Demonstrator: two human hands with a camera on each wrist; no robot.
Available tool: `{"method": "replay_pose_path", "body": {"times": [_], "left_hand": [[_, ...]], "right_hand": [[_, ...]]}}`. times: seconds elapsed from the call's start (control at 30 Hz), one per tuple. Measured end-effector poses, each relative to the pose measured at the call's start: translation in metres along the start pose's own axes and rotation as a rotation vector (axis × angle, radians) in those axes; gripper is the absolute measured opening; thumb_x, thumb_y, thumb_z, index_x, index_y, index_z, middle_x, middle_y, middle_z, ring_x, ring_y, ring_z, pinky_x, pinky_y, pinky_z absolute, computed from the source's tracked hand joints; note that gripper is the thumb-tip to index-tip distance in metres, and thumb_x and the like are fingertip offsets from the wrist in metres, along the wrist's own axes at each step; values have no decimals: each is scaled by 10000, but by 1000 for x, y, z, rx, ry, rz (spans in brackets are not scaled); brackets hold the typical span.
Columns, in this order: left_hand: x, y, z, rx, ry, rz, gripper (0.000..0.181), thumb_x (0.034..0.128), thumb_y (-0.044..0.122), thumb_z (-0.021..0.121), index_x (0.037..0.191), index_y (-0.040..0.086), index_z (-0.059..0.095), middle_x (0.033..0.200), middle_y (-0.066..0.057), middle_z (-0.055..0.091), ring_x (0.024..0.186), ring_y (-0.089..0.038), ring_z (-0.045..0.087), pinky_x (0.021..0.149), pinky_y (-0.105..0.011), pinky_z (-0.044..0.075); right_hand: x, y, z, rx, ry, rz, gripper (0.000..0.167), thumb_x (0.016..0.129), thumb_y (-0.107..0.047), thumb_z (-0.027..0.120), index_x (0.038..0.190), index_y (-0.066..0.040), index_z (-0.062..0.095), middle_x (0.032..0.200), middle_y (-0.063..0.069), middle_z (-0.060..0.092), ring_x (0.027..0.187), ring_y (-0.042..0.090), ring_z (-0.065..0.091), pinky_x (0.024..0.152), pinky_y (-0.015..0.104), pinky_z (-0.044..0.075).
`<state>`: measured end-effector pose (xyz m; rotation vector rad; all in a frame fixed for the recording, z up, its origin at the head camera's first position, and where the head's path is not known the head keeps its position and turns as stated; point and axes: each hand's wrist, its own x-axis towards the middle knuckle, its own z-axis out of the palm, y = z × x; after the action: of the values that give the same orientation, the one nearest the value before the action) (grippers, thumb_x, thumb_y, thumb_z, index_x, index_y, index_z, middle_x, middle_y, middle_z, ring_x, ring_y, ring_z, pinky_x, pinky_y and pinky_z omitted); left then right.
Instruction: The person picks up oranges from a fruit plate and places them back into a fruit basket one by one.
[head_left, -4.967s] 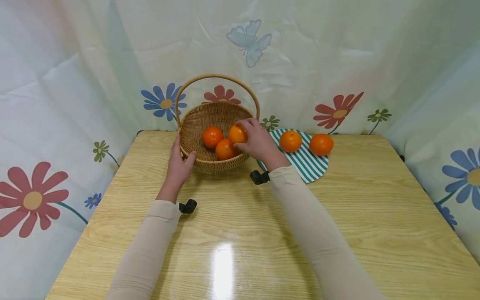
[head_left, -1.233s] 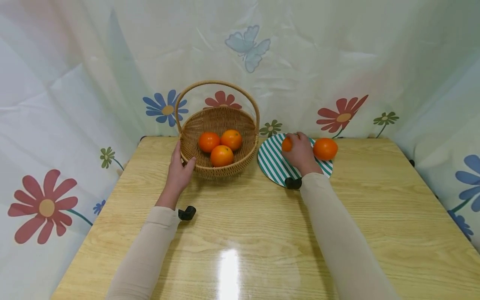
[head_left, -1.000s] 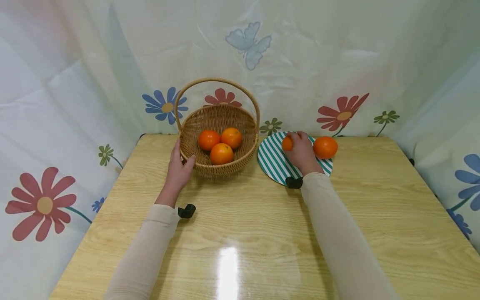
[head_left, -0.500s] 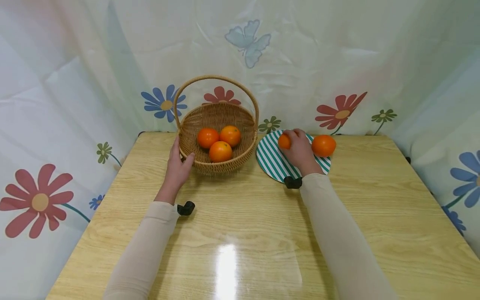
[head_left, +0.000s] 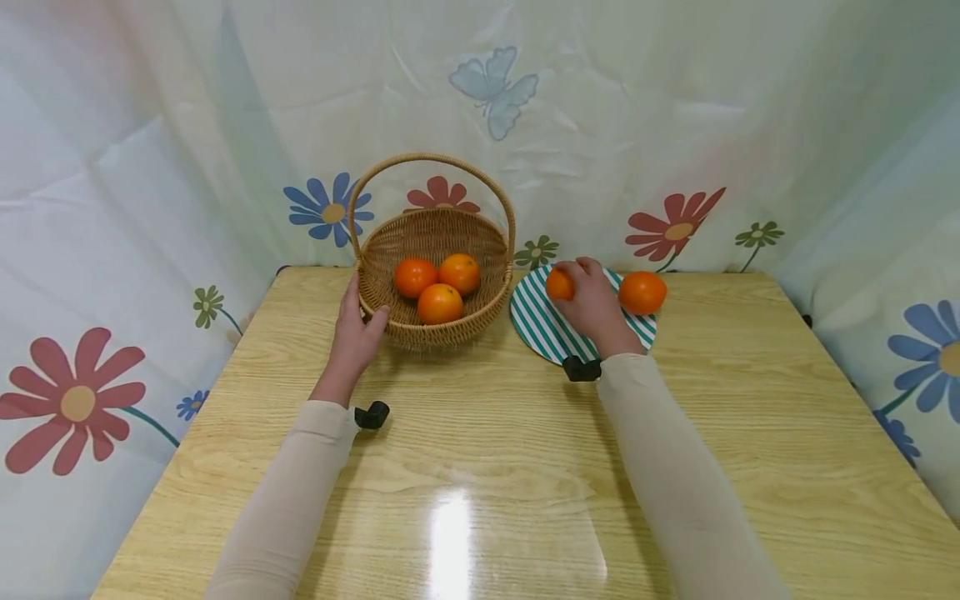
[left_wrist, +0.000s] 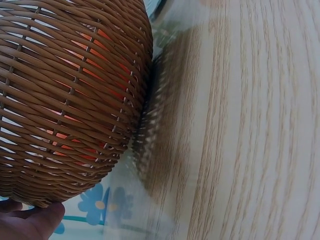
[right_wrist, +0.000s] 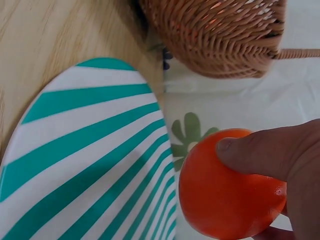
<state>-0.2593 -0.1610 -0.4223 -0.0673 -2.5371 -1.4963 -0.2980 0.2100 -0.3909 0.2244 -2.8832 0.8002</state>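
My left hand (head_left: 358, 337) holds the near left side of a wicker basket (head_left: 427, 335), thumb at the front and fingers along the outer side. Its thumb (left_wrist: 47, 220) touches the weave in the left wrist view. Three oranges (head_left: 440, 304) lie together inside the basket. Over the green-and-white striped round mat (head_left: 540, 321), my right hand (head_left: 596, 308) grips another orange (right_wrist: 225, 190), thumb across its top. The fingers on the far side are mostly hidden. One more orange (head_left: 642, 292) sits at the mat's right edge.
A tall handle (head_left: 431, 157) arches over the basket. Light wood table (head_left: 480, 450) spreads in front of both forearms. Behind stands a pale curtain (head_left: 585, 125) printed with flowers and a butterfly. A dark wrist camera mount (head_left: 581, 368) juts from the right sleeve.
Five seconds ago my right hand held an orange in the basket; that orange now lies there released. The hand moved right to the mat, took another orange and lately shifted slightly left.
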Motion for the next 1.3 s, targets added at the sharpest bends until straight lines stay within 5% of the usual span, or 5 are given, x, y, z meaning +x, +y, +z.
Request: {"method": "replay_pose_path", "body": {"times": [1.3], "left_hand": [[0, 1, 0, 12, 3, -3, 793, 967, 328, 492, 1579, 215, 1, 1633, -102, 60, 1481, -339, 166, 1172, -523, 235]], "right_hand": [[-31, -65, -34, 34, 90, -209, 524, 864, -134, 725, 1347, -148, 521, 1443, 180, 357, 1225, 405, 460, 1016, 581, 427]]}}
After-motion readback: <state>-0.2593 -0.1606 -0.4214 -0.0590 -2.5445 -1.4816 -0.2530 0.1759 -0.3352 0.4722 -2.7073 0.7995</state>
